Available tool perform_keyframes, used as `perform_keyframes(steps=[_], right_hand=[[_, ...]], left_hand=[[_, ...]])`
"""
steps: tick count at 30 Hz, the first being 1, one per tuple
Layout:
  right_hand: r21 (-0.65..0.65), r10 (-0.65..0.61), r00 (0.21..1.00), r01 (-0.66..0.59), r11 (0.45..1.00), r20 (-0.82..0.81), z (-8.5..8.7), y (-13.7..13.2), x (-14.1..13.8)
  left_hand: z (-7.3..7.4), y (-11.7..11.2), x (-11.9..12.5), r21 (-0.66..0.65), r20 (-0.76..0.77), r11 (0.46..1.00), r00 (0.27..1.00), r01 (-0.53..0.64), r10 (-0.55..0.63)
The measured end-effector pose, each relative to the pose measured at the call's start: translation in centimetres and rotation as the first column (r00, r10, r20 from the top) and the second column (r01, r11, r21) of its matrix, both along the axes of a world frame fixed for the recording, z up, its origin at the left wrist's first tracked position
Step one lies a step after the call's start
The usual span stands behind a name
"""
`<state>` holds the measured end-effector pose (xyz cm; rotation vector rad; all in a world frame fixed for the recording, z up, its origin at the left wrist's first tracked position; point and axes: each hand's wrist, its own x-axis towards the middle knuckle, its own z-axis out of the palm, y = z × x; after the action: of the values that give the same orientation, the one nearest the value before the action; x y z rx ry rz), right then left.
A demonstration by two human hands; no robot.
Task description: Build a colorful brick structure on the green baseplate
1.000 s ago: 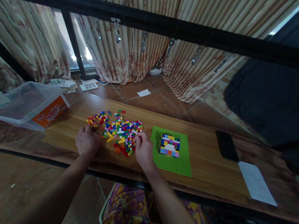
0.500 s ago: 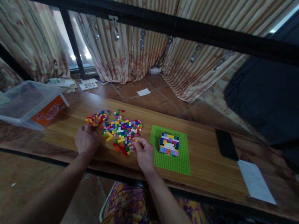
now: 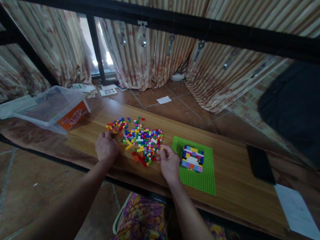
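A pile of small coloured bricks (image 3: 141, 140) lies on the wooden table (image 3: 229, 172). My left hand (image 3: 106, 148) rests curled at the pile's left edge, knuckles up; what is under the fingers is hidden. My right hand (image 3: 168, 161) sits at the pile's right edge, fingers pinched together on a small piece I cannot make out. Just right of that hand lies a green baseplate (image 3: 204, 177) with a low multicoloured brick block (image 3: 192, 158) built on it.
A clear plastic tub with an orange label (image 3: 57, 108) lies tipped at the table's left end. A black phone (image 3: 259, 168) and a white sheet (image 3: 299, 213) lie to the right. A black bar (image 3: 190, 23) crosses overhead; curtains hang behind.
My right hand has drawn back from the pile's top right to its near right edge, with fingers pinched. The camera has turned left, so everything sits further right in the picture.
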<state>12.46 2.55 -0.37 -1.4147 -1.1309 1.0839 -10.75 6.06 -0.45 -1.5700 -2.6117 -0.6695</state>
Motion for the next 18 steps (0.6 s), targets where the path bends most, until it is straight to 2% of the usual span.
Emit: perform_keyframes(steps=[6,10,15,18], right_hand=[[-0.053,0.106,0.935,-0.094,0.994,0.338,-0.1,1.9,1.0],[-0.093,0.180,0.878,-0.154,0.984,0.443,0.4,2.5,1.1],[0.013,0.137,0.848,-0.166,0.986,0.511,1.3,2.1,0.7],[0.083,0.130,0.787,-0.224,0.971,0.603,1.9,2.0,-0.6]], left_hand=[[0.0,0.0,0.1,-0.008,0.015,1.000,1.000,-0.013,0.013],[-0.1,0.0,0.1,0.002,0.004,1.000,1.000,-0.012,0.012],[-0.4,0.0,0.0,0.014,-0.004,1.000,1.000,-0.007,0.007],[-0.5,0.0,-0.1,0.029,-0.003,1.000,1.000,-0.005,0.005]])
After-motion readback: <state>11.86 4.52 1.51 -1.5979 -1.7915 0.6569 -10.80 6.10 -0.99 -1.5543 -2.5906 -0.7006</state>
